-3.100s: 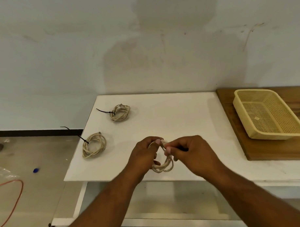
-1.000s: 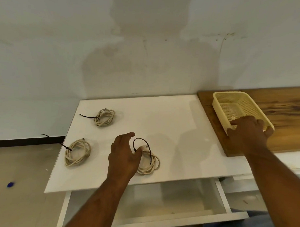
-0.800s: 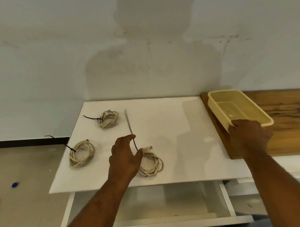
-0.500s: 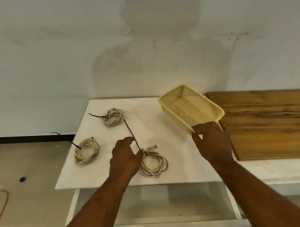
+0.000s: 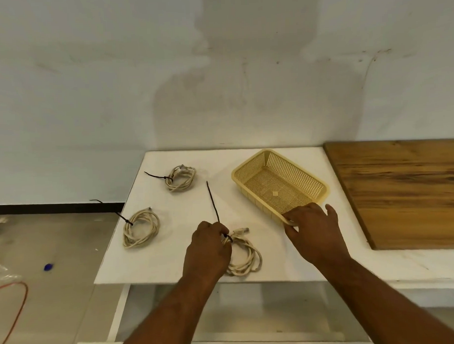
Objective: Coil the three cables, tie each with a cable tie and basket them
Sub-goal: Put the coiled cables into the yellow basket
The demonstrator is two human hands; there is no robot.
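Three coiled beige cables lie on the white table [image 5: 188, 266], each with a black cable tie. One coil [image 5: 181, 177] is at the back left, another [image 5: 140, 227] at the left edge. My left hand [image 5: 208, 252] grips the nearest coil [image 5: 245, 256] at its tie [image 5: 213, 203], whose black tail sticks up and away. My right hand [image 5: 313, 232] holds the near corner of the yellow mesh basket [image 5: 321, 187], which rests on the table and holds nothing.
A wooden board [image 5: 406, 191] lies on the right of the table. The wall stands right behind the table. On the floor at the left are an orange cord [image 5: 17, 305] and a small blue object [image 5: 48, 267].
My right hand has carried the basket from the wooden board leftward and set it down on the white table beside the nearest coil. My left hand has stayed on that coil's tie.
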